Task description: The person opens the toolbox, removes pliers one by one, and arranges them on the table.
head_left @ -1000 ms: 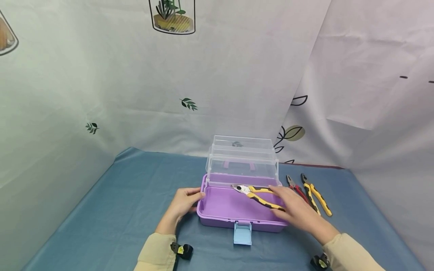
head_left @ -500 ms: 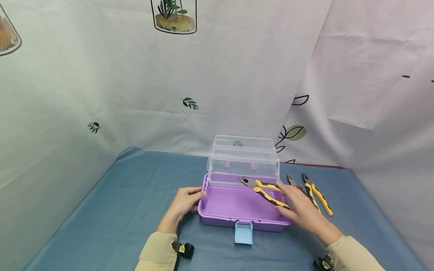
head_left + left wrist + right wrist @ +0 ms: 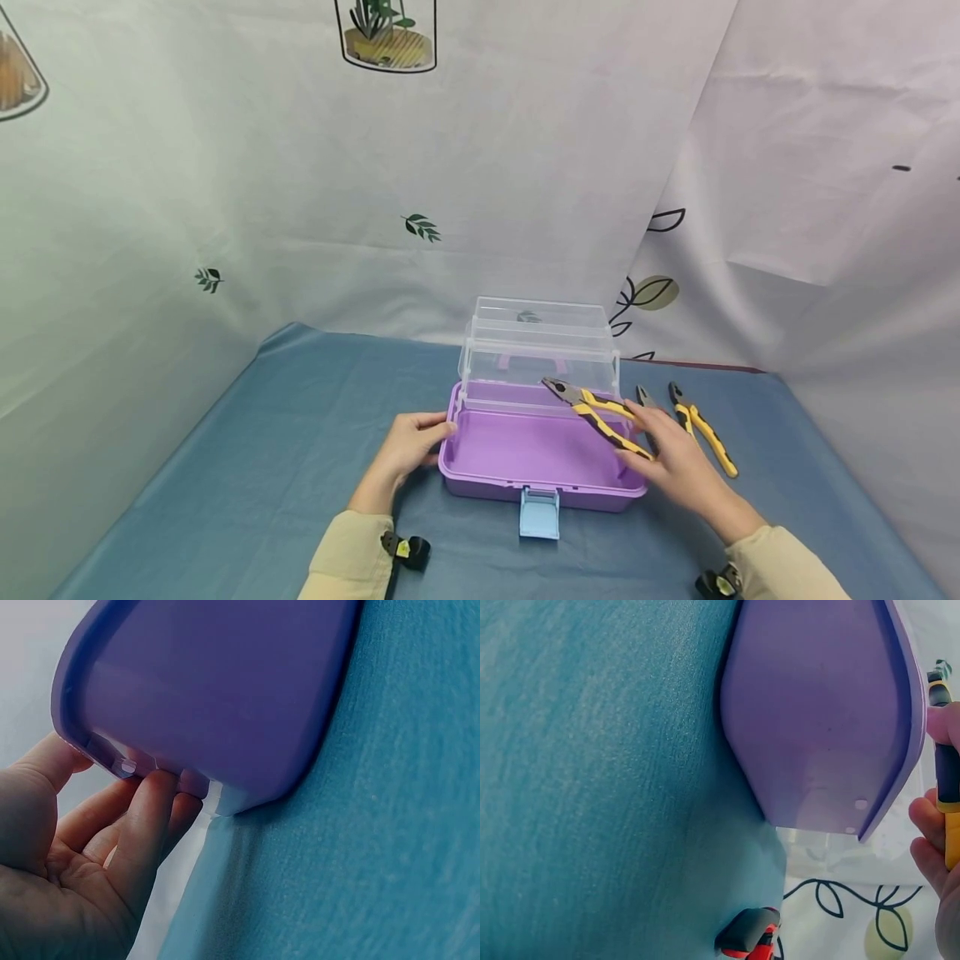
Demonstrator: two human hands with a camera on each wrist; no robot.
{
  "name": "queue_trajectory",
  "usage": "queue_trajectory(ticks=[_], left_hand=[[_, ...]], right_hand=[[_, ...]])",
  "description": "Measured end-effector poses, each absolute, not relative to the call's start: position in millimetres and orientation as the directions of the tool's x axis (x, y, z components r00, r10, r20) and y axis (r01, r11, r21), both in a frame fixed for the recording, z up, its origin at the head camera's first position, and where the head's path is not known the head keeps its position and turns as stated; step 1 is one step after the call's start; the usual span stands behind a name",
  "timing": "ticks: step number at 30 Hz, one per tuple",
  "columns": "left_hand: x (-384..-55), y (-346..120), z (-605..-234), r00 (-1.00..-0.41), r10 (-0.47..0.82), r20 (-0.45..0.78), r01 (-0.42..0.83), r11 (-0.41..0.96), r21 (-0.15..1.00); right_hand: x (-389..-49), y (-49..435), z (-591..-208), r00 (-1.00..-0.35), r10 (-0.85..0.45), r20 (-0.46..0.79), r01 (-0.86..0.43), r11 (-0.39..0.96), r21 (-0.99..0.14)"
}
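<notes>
A purple toolbox (image 3: 517, 454) stands on the blue cloth, its clear lid (image 3: 540, 333) raised at the back and its light blue latch (image 3: 539, 515) hanging down in front. My left hand (image 3: 405, 450) grips the box's left end, thumb at the rim; in the left wrist view the fingers (image 3: 146, 825) touch the outer wall. Over the right part of the box, my right hand (image 3: 678, 462) holds combination pliers (image 3: 576, 397) by their spread yellow and black handles. Their head points back and left. The right wrist view shows one handle (image 3: 946, 776) beside the rim.
Right of the box lie red-handled pliers (image 3: 643, 397), mostly hidden by my right hand, and another yellow and black pair (image 3: 708, 442). A patterned white cloth wall (image 3: 337, 183) rises behind the table and at both sides.
My right hand has carried the pliers to the right and up, and their head now tilts further toward the back. My left hand has stayed on the box.
</notes>
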State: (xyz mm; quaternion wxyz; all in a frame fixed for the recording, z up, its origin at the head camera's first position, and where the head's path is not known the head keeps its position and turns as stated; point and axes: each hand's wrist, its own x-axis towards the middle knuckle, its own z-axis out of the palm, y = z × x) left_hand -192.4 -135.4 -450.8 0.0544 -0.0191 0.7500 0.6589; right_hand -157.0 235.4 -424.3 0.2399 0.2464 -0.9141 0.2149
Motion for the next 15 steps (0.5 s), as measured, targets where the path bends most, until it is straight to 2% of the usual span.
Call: queue_trajectory(ticks=[15], left_hand=[[-193.9,-136.6,-452.2,-0.993,0.049,-0.110,-0.102,0.138,0.985]], right_hand=[[-156.0,244.6,-427.7,-0.841,-0.209,0.500,-0.416,0.839,-0.350]])
